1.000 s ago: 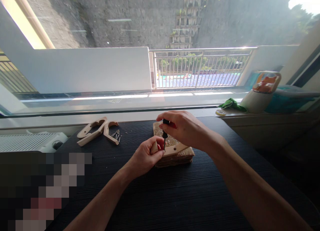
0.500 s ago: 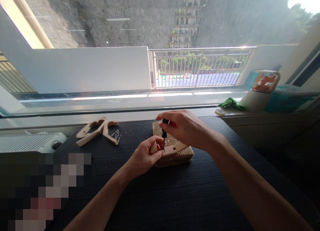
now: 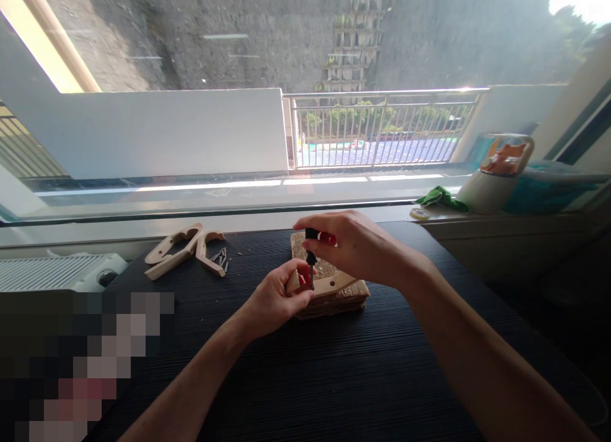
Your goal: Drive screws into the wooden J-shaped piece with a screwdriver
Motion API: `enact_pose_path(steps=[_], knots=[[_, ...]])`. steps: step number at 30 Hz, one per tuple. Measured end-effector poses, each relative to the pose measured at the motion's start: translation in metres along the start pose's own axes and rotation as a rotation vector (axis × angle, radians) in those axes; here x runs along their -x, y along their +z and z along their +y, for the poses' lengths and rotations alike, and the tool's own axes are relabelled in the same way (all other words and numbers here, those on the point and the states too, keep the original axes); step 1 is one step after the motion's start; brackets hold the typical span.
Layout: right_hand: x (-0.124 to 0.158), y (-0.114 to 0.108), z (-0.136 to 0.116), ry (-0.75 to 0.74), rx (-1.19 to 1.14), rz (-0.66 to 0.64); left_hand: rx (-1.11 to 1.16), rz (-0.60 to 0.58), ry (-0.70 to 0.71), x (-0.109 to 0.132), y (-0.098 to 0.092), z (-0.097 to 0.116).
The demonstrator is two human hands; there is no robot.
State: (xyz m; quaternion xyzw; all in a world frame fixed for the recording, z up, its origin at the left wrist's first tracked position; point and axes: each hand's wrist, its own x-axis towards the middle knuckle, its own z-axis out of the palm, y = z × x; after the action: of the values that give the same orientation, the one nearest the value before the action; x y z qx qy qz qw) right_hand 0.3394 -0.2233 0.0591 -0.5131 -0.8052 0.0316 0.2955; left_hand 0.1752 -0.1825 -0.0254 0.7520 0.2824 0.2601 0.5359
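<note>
Tipped screwdriver [image 3: 311, 258] slightly L vs earlier in gripping R hand [image 3: 351, 244]; keep plumb, w/ wood pc [image 3: 325, 288] pinched firmly in L hand [image 3: 279, 295].

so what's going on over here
A person's right hand holds a black-handled screwdriver nearly upright over a wooden piece, which the left hand grips on a brown block. What sits beneath the screwdriver is too small to make out. Other wooden pieces and loose screws lie to the left on the dark table.
</note>
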Motion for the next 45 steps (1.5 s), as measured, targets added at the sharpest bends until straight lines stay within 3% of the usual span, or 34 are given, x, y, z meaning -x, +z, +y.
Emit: enact_pose_path(steps=[18, 24, 31, 38, 45], knots=[[-0.001, 0.0, -0.001, -0.029, 0.04, 0.021, -0.056, -0.048, 0.009, 0.0, -0.004, -0.003], [0.002, -0.002, -0.01, -0.087, 0.025, -0.071, -0.042, -0.045, 0.015, 0.0, -0.004, -0.005], [0.001, -0.003, 0.001, 0.008, 0.098, -0.019, -0.088, -0.035, 0.021, 0.0, -0.005, -0.005], [0.004, -0.003, -0.006, -0.067, 0.048, -0.02, -0.05, -0.062, -0.007, 0.0, -0.004, -0.004], [0.002, -0.004, 0.0, -0.032, 0.147, -0.008, -0.12, -0.034, 0.004, 0.0, -0.005, -0.006]])
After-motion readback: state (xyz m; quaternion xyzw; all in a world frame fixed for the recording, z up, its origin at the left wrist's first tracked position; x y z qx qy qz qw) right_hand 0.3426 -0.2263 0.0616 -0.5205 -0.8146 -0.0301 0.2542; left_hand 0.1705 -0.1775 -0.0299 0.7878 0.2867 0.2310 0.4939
